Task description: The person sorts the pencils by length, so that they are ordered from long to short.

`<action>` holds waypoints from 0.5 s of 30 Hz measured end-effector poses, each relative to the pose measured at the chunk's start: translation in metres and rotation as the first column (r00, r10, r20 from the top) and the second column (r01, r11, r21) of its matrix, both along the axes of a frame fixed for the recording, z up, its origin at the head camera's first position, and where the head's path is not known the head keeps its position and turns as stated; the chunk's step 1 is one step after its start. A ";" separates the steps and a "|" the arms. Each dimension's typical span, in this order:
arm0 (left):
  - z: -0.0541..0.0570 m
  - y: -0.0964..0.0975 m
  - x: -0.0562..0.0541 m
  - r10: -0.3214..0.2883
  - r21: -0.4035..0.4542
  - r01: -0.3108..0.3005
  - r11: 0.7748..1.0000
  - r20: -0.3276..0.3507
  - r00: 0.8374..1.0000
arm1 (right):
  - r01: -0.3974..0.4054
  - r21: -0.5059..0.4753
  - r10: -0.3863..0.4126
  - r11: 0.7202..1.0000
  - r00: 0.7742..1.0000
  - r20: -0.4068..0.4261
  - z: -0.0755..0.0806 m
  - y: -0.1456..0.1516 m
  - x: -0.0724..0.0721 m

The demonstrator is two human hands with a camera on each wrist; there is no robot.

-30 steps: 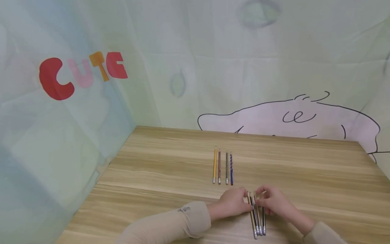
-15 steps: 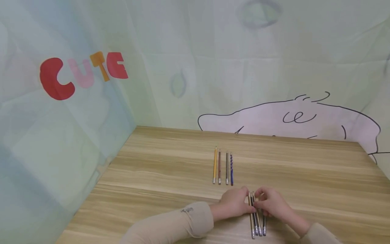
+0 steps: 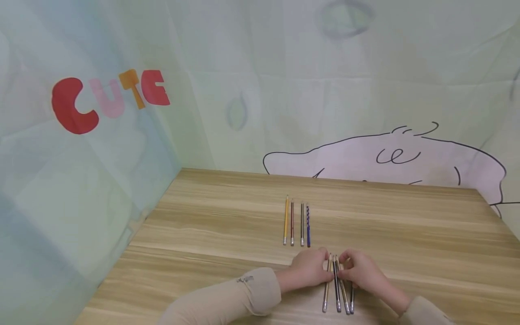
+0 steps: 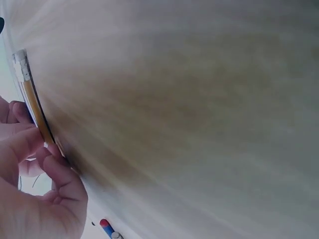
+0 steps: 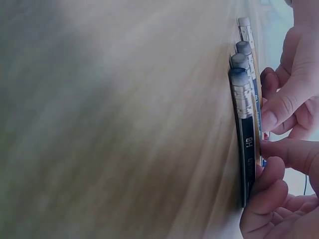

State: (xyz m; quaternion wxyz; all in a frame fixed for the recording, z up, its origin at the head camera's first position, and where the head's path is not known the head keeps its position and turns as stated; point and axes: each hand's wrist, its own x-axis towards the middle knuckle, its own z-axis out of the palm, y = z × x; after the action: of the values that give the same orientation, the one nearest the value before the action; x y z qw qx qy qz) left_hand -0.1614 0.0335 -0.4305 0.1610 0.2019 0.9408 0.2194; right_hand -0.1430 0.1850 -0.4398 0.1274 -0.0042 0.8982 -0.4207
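Several pencils with eraser ends toward me lie in a loose group near the table's front. My left hand [image 3: 310, 270] pinches the leftmost, a yellow-and-black pencil [image 3: 326, 293], near its upper part. Beside it lies a black pencil [image 3: 336, 293]. My right hand [image 3: 363, 271] has its thumb and finger on a slanted yellow-and-black pencil [image 3: 345, 298]. A black HB pencil [image 5: 245, 132] passes under that hand, beside its curled fingers, its upper part hidden in the head view. In the left wrist view the left fingertips [image 4: 40, 139] meet the pencil's yellow side.
Beyond the hands a row of separate pencils points away: a yellow pencil [image 3: 286, 221], a dark red pencil [image 3: 292, 223], a black pencil [image 3: 302, 224] and a blue patterned pencil [image 3: 308, 225]. The wooden table [image 3: 203, 216] meets printed cloth walls [image 3: 211, 90] at the back and left.
The leftmost pencil's eraser end has swung left, away from the black pencil, with my left hand shifting slightly left. The right hand stays almost in place; the far row is unchanged.
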 end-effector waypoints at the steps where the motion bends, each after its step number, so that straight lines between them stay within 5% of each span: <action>1: 0.000 0.000 0.000 0.000 0.005 0.000 1.000 0.001 1.000 | -0.001 0.005 0.001 1.000 1.000 -0.002 0.000 0.000 0.000; 15: -0.002 0.000 -0.001 -0.039 -0.057 0.033 0.998 -0.101 0.994 | 0.014 0.097 -0.009 0.995 0.999 -0.050 0.000 -0.006 0.001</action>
State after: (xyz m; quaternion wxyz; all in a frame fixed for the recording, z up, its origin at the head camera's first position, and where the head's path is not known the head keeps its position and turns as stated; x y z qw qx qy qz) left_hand -0.1627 0.0331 -0.4328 0.1223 0.2253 0.9497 0.1800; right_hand -0.1422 0.1792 -0.4394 0.1028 -0.0035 0.9205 -0.3770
